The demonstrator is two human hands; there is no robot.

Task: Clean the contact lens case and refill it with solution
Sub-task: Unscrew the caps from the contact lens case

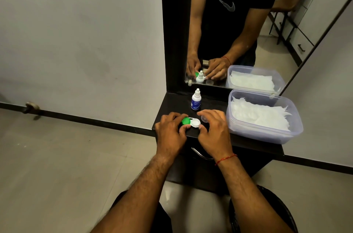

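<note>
Your left hand [170,129] grips the green-capped end of the contact lens case [191,122] on the bench [177,106]; your right hand [214,129], loosely spread, sits at the case's 3 o'clock, thumb touching its white well.

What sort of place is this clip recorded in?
Likely a dressing corner in a home: a tall mirror stands over a dark vanity shelf with a drawer handle below it. A solution bottle, a contact lens case and a tub of tissues sit on the shelf; no sink shows.
</note>
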